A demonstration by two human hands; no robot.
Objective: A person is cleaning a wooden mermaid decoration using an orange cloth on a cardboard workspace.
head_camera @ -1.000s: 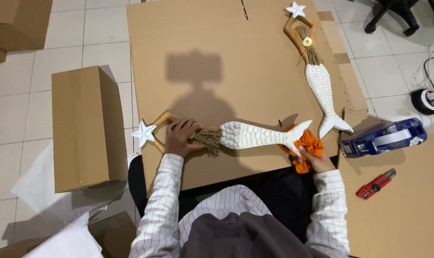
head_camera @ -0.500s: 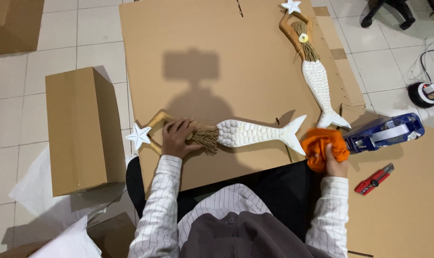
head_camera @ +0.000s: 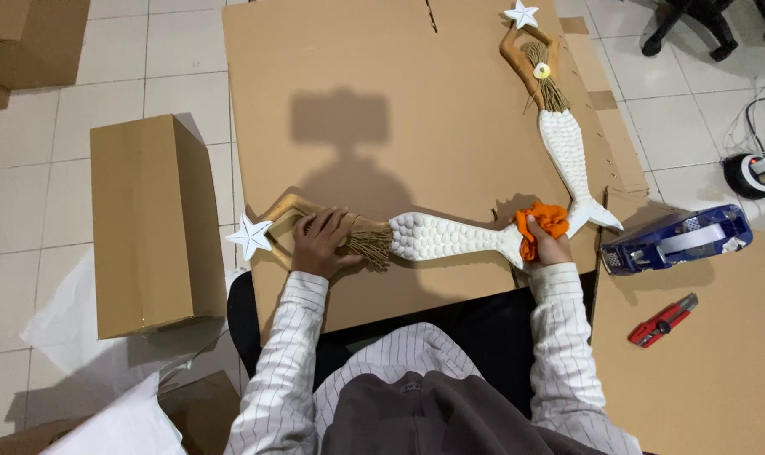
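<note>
A wooden mermaid figure (head_camera: 437,236) lies flat across the near edge of a large cardboard sheet (head_camera: 382,101), white scaled tail to the right, white star (head_camera: 249,235) at its left end. My left hand (head_camera: 319,243) presses down on its brown upper body beside the straw hair. My right hand (head_camera: 546,240) holds an orange cloth (head_camera: 541,221) against the tail fin. A second mermaid figure (head_camera: 559,126) lies at the sheet's far right, its star pointing away from me.
A closed cardboard box (head_camera: 151,221) stands on the tiled floor to the left. A blue tape dispenser (head_camera: 675,239) and a red utility knife (head_camera: 662,320) lie on cardboard at the right. White paper (head_camera: 87,354) lies at lower left. Cables and a round device (head_camera: 749,173) sit far right.
My right hand has brought the orange cloth from beside the tape dispenser back left onto the tail fin. My left hand has stayed on the figure's body.
</note>
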